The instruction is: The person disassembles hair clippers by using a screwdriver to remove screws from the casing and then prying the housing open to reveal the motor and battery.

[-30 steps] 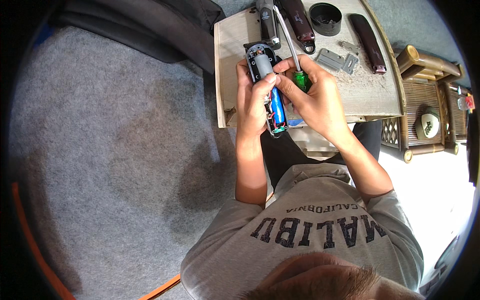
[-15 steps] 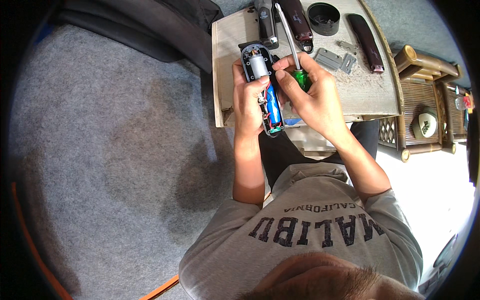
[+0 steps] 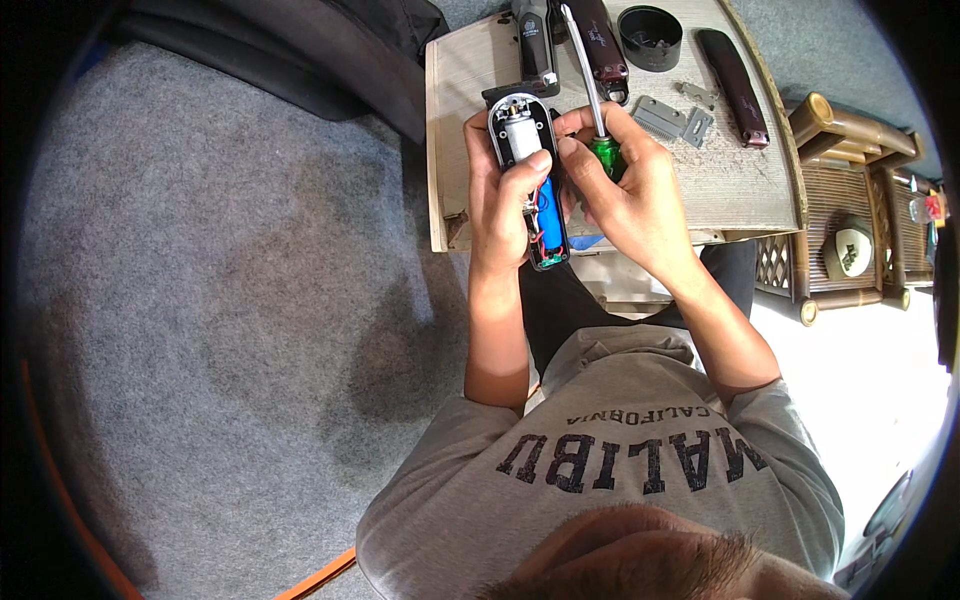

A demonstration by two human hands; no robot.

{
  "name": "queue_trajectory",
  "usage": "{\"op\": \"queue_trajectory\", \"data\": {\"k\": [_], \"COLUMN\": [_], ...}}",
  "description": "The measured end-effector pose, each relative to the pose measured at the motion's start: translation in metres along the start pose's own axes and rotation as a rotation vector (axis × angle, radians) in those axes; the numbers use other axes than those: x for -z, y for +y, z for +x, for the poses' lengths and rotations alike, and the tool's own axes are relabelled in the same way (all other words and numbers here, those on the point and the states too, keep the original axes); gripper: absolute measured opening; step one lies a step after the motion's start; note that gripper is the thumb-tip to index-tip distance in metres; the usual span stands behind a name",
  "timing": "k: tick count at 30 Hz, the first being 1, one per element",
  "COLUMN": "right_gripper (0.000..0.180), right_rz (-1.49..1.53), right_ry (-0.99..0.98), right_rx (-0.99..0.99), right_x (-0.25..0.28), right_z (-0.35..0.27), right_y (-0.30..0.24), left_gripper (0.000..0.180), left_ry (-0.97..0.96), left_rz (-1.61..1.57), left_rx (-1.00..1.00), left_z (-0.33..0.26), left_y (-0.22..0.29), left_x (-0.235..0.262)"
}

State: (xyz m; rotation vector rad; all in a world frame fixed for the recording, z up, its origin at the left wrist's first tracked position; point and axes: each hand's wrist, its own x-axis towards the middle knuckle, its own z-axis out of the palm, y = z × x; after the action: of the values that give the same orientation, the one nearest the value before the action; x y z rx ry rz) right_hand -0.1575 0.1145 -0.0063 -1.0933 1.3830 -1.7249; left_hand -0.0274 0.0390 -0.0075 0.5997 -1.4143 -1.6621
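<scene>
An opened hair clipper (image 3: 522,135) lies in my left hand (image 3: 497,205), whose fingers wrap its side while the thumb rests across the motor. Inside its black body show a silver motor, a blue battery cell (image 3: 549,215), red wires and a small green board at the lower end. Close at its right side, my right hand (image 3: 635,190) is closed around the green handle of a screwdriver (image 3: 606,155). The metal shaft points up and away, its tip apart from the clipper. My right thumb and index finger come near the clipper's edge; whether they touch it is hidden.
On the small wooden table (image 3: 455,130) lie a dark grey clipper (image 3: 537,50), maroon clipper housings (image 3: 733,85), a round black bowl (image 3: 650,40) with small parts, and metal blades (image 3: 660,118). A bamboo rack (image 3: 835,175) holding a cap (image 3: 850,250) stands right. Dark cloth (image 3: 330,50) lies back left.
The clipper has turned slightly in my left hand, and my left thumb has shifted a little right. My right hand and screwdriver have moved only slightly to the right.
</scene>
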Motion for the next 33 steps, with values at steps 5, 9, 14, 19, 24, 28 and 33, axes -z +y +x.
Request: {"op": "queue_trajectory", "data": {"k": [5,9,14,19,24,28,33], "right_gripper": [0.017,0.017,0.016,0.016,0.016,0.016,0.016], "right_rz": [0.013,0.009,0.017,-0.016,-0.016,0.018,-0.073], "right_ry": [0.009,-0.008,-0.016,-0.002,-0.003,-0.018,-0.012], "right_rx": [0.035,-0.01,-0.036,0.011,0.04,0.029,0.051], "right_x": [-0.001,0.0,0.001,-0.001,-0.002,-0.002,-0.002], "right_z": [0.0,0.0,-0.001,0.001,0.001,0.001,0.0], "right_y": [0.003,0.001,-0.002,0.007,0.012,0.011,0.0], "left_gripper": [0.047,0.044,0.044,0.047,0.05,0.052,0.045], "left_ry": [0.008,0.054,-0.006,0.024,0.084,0.054,0.063], "left_rz": [-0.045,-0.006,0.016,-0.02,-0.014,-0.006,-0.064], "left_rx": [0.01,-0.012,-0.044,-0.054,-0.07,-0.056,-0.072], "left_z": [-0.002,-0.002,-0.001,0.002,0.003,0.004,0.004], "left_y": [0.003,0.001,0.0,-0.003,-0.002,0.002,0.001], "left_x": [-0.002,-0.003,-0.003,0.0,-0.003,-0.005,-0.001]}}
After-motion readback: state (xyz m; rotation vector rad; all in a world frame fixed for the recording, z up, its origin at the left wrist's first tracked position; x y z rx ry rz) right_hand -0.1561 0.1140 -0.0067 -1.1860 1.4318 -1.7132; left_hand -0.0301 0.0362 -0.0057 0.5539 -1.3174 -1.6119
